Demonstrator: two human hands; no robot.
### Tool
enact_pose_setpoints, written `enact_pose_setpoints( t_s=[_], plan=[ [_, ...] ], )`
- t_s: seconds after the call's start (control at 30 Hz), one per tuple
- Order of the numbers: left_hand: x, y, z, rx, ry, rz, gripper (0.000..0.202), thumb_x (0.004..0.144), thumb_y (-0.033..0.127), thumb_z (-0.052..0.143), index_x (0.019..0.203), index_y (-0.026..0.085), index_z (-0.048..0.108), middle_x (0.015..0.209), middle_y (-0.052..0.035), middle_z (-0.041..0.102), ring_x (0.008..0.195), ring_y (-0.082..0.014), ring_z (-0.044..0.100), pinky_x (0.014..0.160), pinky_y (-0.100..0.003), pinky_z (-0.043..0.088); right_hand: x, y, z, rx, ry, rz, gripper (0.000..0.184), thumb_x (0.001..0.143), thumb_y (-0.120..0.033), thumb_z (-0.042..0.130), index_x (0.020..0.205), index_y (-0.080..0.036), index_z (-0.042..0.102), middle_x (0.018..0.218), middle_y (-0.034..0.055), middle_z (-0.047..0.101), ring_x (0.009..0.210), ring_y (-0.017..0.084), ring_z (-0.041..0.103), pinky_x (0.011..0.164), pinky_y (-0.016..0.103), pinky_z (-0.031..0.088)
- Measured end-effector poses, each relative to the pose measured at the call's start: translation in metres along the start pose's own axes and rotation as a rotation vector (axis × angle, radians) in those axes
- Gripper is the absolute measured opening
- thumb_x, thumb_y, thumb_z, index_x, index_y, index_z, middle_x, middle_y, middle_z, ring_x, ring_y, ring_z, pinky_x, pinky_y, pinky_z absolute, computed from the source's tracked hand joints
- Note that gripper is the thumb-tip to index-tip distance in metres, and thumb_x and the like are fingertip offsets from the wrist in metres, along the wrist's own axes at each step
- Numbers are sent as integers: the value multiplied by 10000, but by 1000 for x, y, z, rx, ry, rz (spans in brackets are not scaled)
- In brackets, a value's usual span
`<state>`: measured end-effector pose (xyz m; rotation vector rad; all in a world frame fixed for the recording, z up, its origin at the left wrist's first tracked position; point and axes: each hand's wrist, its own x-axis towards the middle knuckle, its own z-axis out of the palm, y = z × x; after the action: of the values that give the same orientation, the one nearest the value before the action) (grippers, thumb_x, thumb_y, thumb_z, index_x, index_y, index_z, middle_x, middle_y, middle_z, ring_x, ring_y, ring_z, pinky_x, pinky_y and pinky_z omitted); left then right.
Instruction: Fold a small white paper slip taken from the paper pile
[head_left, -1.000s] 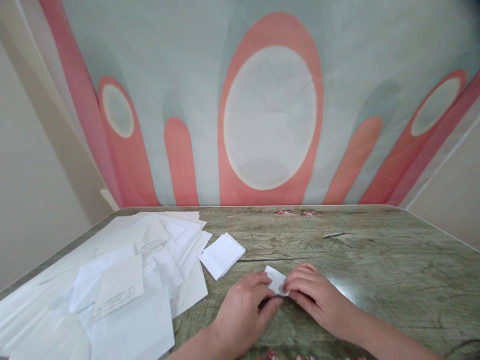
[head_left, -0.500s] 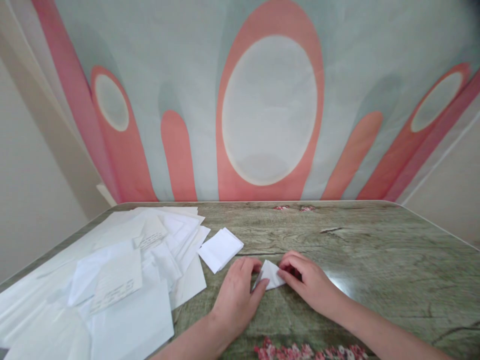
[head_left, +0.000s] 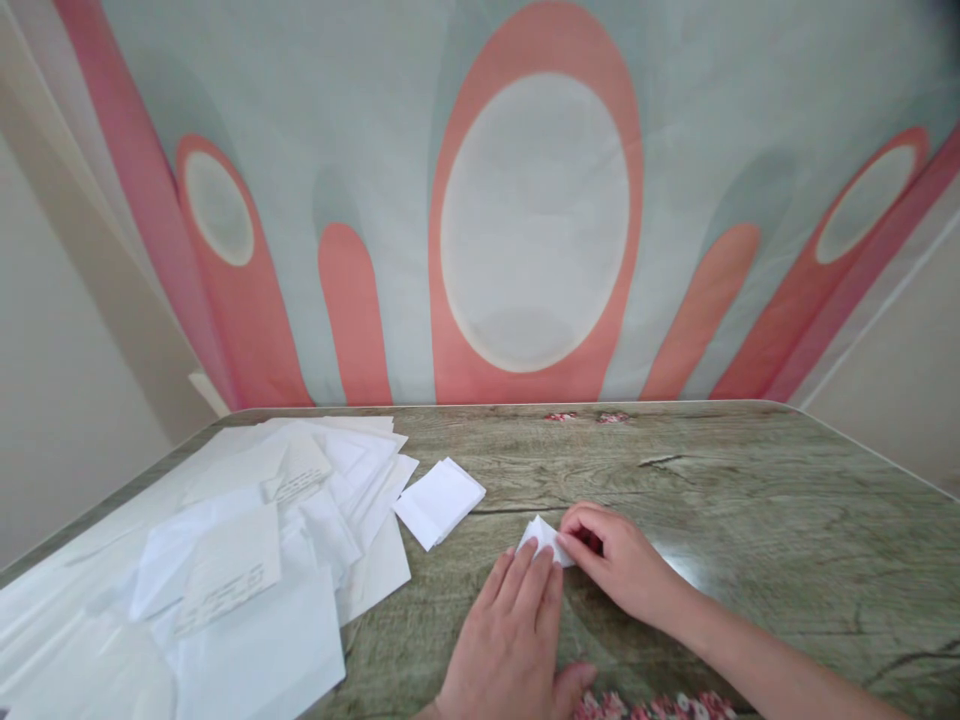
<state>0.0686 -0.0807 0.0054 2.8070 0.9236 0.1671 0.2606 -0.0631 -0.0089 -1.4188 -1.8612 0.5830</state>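
A small folded piece of white paper lies on the wooden-patterned table in front of me, its pointed top facing away. My left hand is stretched out flat, fingertips pressing on the paper's lower left part and covering some of it. The thumb sticks out to the right, over the table. At the paper's right corner, my right hand pinches the edge between thumb and curled forefinger. To the left of the hands sits a small stack of white paper squares, apart from both.
A spread pile of white sheets and envelopes, some with printed lines, covers the table's left side. The table has printed flowers near its front edge. Behind it stands a wall covering with pink and grey-green shapes.
My left hand has gone from holding the paper's left side with thumb and fingers to lying flat over its lower part. The right hand stays at the right corner.
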Motion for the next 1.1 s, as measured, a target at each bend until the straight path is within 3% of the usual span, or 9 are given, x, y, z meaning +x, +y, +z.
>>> enact_pose_setpoints(
  t_s=[0.33, 0.83, 1.0, 1.1],
  plan=[
    [-1, -2, -1, -76, -75, -47, 774, 875, 602, 357, 1425, 70, 246, 1495, -155, 184, 1378, -307, 149, 1120, -454, 183, 3, 1, 3, -65, 0, 31, 142, 832, -187, 521, 700, -183, 573, 735, 11, 586, 653, 142, 551, 608, 262, 419],
    [-2, -4, -3, -129, -56, -73, 763, 855, 594, 417, 1422, 102, 277, 1494, -152, 222, 1370, -320, 186, 1100, -459, 235, -3, 3, 0, -12, 30, -28, 131, 874, -242, 490, 802, -195, 589, 824, 27, 573, 681, 144, 539, 626, 272, 441],
    [-1, -4, -6, -131, 2, -82, 627, 860, 476, 493, 1383, 154, 363, 1491, -118, 264, 1363, -302, 222, 1083, -450, 287, -6, 2, -4, 22, -16, -33, 142, 887, -281, 499, 859, -201, 612, 851, 34, 590, 692, 149, 543, 631, 275, 445],
    [2, -8, -7, -128, 74, -99, 441, 869, 267, 500, 1302, 191, 466, 1442, -87, 368, 1331, -265, 299, 1061, -418, 342, -6, 3, -3, 30, -24, -23, 148, 886, -294, 507, 859, -203, 620, 847, 32, 591, 674, 146, 531, 619, 273, 439]
  ],
)
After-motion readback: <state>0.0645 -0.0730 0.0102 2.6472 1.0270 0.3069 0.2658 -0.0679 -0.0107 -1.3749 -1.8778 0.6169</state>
